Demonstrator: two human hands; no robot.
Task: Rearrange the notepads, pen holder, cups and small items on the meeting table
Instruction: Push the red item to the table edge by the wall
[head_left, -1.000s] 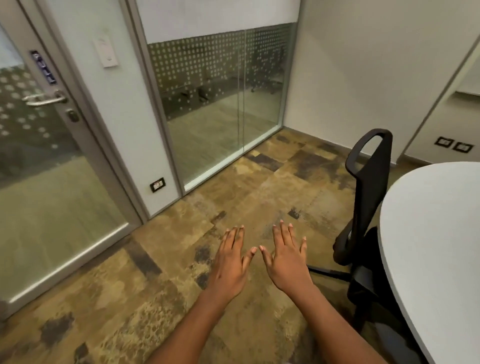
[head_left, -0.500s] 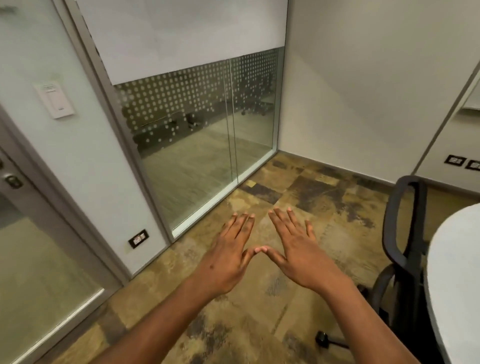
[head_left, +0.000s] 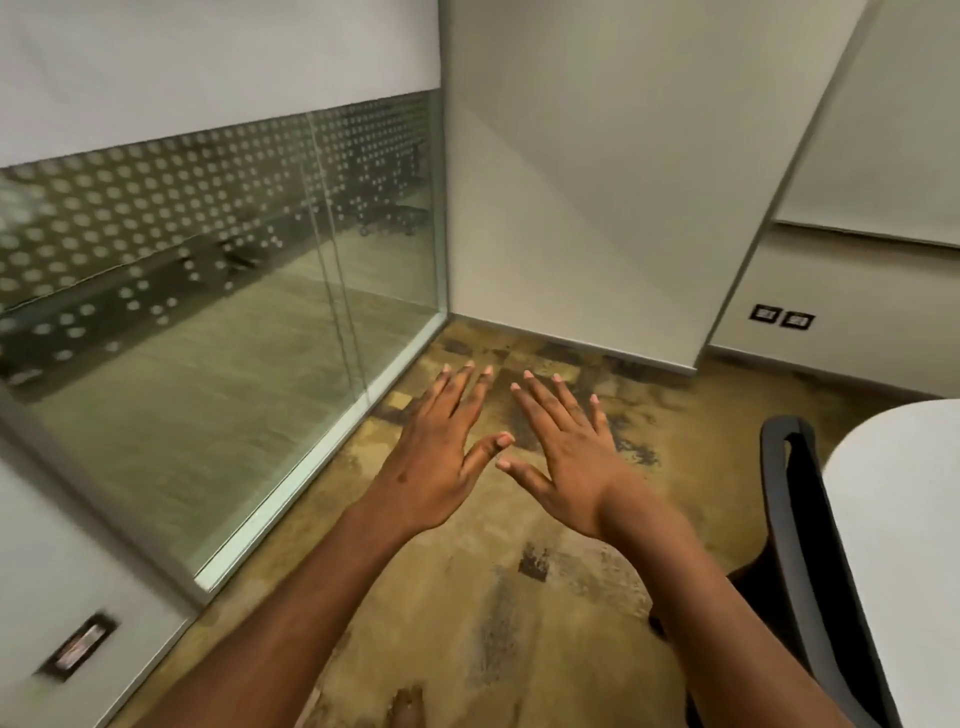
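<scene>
Since neither hand has anything to carry, I read this flat, palms-down pose as a show of hands before work begins, not a grip. The left hand (head_left: 441, 462) and right hand (head_left: 566, 467) hang side by side in the centre of the frame over the carpeted floor (head_left: 467, 597), arms stretched forward, fingers (head_left: 457, 400) straight and fanned wide, thumbs nearly meeting — holding nothing. At the right edge a slice of the white worktop (head_left: 904, 519) shows, with a black chair (head_left: 795, 545) tucked against it. The notepads, pen holder and cups are out of view — presumably further along that worktop, so I judge the task not yet started.
</scene>
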